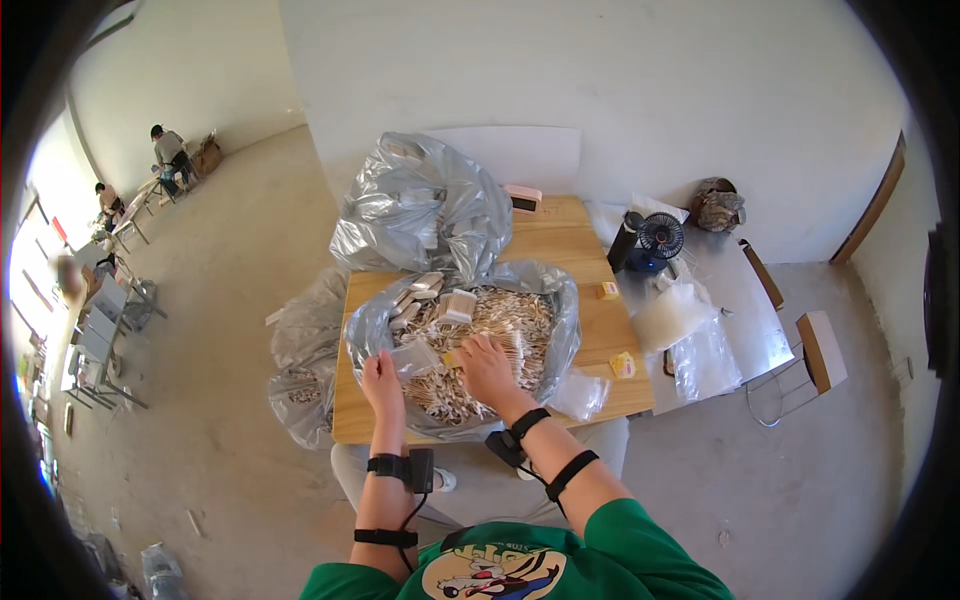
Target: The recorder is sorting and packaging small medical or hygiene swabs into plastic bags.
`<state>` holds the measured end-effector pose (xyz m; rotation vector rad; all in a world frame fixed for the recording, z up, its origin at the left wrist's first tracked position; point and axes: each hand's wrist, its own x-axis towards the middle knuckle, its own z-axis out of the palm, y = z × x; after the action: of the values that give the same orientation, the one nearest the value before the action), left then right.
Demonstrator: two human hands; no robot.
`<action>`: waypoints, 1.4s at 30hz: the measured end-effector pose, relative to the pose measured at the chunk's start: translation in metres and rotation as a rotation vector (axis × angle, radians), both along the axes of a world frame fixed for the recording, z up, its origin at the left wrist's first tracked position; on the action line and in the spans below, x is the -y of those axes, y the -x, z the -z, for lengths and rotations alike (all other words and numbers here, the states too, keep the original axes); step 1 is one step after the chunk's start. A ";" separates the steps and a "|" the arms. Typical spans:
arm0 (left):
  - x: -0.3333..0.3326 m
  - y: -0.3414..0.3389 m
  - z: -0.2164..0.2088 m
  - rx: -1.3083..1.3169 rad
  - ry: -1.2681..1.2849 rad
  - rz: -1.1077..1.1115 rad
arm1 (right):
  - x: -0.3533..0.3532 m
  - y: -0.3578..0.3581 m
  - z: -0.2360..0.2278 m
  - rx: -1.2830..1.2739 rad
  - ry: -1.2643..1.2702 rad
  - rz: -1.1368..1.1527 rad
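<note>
A large grey plastic bag, opened wide on the wooden table, holds a heap of loose cotton swabs. Several bundled packs of swabs lie on the heap's far side. Over its near left part, my left hand pinches the edge of a small clear plastic bag. My right hand is just to the right, above the swabs, its fingers bent together at a small yellow piece beside the clear bag's end. The palm side of the right hand is hidden.
Another full grey bag stands behind. Clear bags and a yellow card lie at the right of the wooden table. A metal side table bears a black fan and plastic wrap. More bags rest at the left.
</note>
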<state>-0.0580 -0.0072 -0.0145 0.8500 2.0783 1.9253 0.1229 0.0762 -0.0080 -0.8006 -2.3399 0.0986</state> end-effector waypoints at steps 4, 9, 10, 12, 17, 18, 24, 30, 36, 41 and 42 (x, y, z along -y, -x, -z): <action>0.012 -0.006 -0.003 0.063 -0.045 0.059 | -0.005 0.009 0.015 -0.002 0.071 -0.019; 0.012 -0.007 0.000 0.239 -0.052 0.065 | 0.001 -0.004 0.005 -0.427 0.168 0.097; 0.009 -0.009 0.004 0.305 -0.077 0.088 | 0.004 -0.014 -0.001 -0.500 0.203 0.180; 0.009 -0.011 0.007 0.337 -0.064 0.170 | 0.004 -0.040 -0.004 -0.576 0.251 0.214; -0.001 -0.053 0.005 0.493 -0.030 0.380 | -0.014 -0.138 0.042 -0.839 0.436 0.460; -0.007 -0.067 0.007 0.494 -0.019 0.399 | -0.017 -0.164 0.054 -0.879 0.603 0.595; -0.030 -0.158 0.014 0.443 0.205 0.878 | -0.055 -0.271 0.120 -0.764 0.483 0.775; -0.062 -0.227 0.045 0.313 0.341 1.119 | -0.054 -0.285 0.131 -0.439 0.573 0.920; -0.095 -0.250 0.079 0.109 0.530 1.020 | -0.033 -0.267 0.092 -0.441 0.553 0.987; -0.099 -0.263 0.085 -0.072 0.543 0.973 | -0.002 -0.216 0.092 -0.307 0.401 0.640; -0.098 -0.262 0.079 -0.234 0.561 0.940 | 0.001 -0.205 0.095 -0.259 0.366 0.565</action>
<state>0.2041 0.0910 -0.0934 1.5485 1.6663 0.7468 0.3276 0.0755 -0.1031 -1.5019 -1.7998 0.3675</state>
